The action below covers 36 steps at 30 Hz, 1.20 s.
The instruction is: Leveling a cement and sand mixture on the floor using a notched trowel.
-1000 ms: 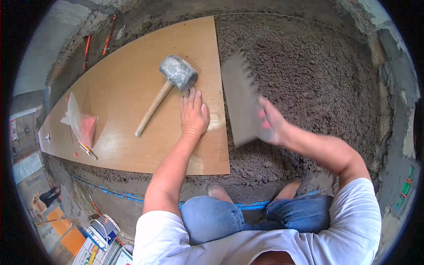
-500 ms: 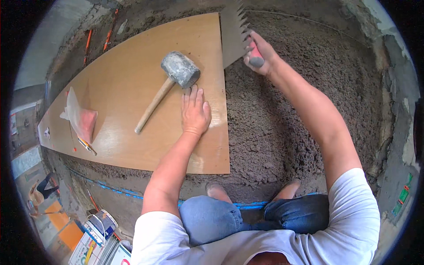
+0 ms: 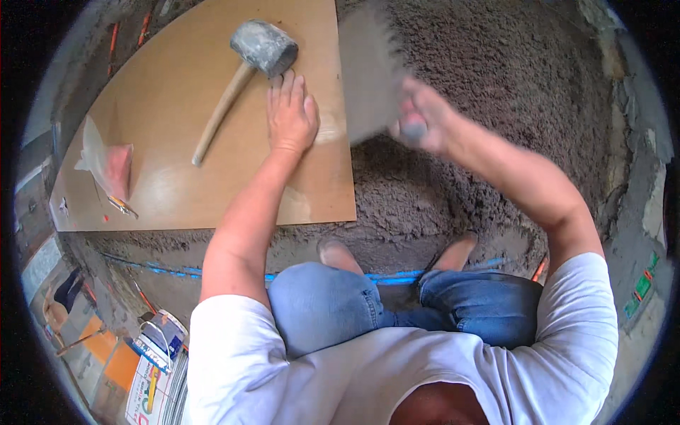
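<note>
My right hand [image 3: 428,119] grips the red and grey handle of a notched trowel [image 3: 368,78]. The trowel is blurred, with its toothed edge facing right, and its blade lies along the right edge of a large glossy tan tile [image 3: 212,191]. Flat on that tile rests my left hand [image 3: 292,117], fingers stretched forward and holding nothing. Just beyond its fingertips is the head of a rubber mallet [image 3: 263,48], whose wooden handle points back toward me on the tile. Rough grey-brown mortar [image 3: 489,85] spreads under and right of the trowel.
A clear plastic bag with pink contents [image 3: 117,170] and a small pen-like tool [image 3: 123,207] lie on the tile's left part. Blue line [image 3: 397,279] runs near my feet. A bucket [image 3: 164,333] stands at lower left, by a stack of boxes [image 3: 152,389]. Rough walls border the right.
My right hand has drawn the trowel toward me along the tile's edge. My left hand stays flat by the mallet, while the whole view has shifted.
</note>
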Each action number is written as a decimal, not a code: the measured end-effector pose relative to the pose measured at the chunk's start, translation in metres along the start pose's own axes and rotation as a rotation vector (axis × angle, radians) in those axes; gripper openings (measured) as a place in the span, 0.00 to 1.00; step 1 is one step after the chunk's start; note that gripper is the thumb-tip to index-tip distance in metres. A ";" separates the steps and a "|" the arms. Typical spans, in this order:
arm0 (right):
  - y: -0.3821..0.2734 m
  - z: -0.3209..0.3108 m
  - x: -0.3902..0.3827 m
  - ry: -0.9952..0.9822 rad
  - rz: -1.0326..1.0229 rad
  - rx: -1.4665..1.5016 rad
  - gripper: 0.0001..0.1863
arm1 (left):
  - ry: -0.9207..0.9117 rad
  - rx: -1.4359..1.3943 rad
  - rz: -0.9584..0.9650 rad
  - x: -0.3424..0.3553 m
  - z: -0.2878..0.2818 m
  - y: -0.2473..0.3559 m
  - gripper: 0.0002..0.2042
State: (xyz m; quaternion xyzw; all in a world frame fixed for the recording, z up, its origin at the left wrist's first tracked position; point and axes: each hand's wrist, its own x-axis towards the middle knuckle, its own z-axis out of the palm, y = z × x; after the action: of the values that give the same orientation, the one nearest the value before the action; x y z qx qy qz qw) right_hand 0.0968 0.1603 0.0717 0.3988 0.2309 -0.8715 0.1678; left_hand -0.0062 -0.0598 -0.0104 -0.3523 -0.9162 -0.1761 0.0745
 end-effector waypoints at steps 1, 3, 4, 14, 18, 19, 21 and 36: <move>0.017 -0.020 -0.024 -0.145 0.169 0.056 0.07 | 0.000 0.009 0.007 0.002 0.002 0.000 0.21; 0.063 -0.035 -0.069 0.144 0.342 0.030 0.07 | -0.001 0.007 0.011 0.002 0.006 -0.001 0.21; 0.091 -0.056 -0.088 0.232 0.398 -0.017 0.10 | 0.001 0.015 0.011 0.003 0.009 0.000 0.21; 0.115 -0.071 -0.199 0.260 0.683 -0.064 0.07 | -0.030 0.069 0.028 0.001 0.012 0.000 0.23; 0.069 -0.051 -0.217 0.299 0.315 -0.444 0.12 | -0.029 0.216 0.026 -0.001 0.009 0.009 0.25; 0.062 -0.054 -0.216 0.248 0.158 -0.501 0.13 | -0.055 0.240 -0.020 0.002 0.008 0.023 0.28; 0.048 -0.046 -0.216 0.256 -0.136 -0.656 0.14 | -0.182 0.062 0.074 -0.004 0.003 0.044 0.28; 0.001 -0.030 -0.118 0.208 -0.313 -1.252 0.22 | -0.334 -0.255 0.072 -0.169 -0.072 0.060 0.24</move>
State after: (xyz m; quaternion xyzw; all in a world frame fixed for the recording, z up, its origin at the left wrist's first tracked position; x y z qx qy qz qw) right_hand 0.1893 0.1879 0.1453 0.2694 0.7652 -0.5432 0.2162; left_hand 0.1601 -0.1500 0.0287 -0.4157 -0.8729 -0.2270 -0.1172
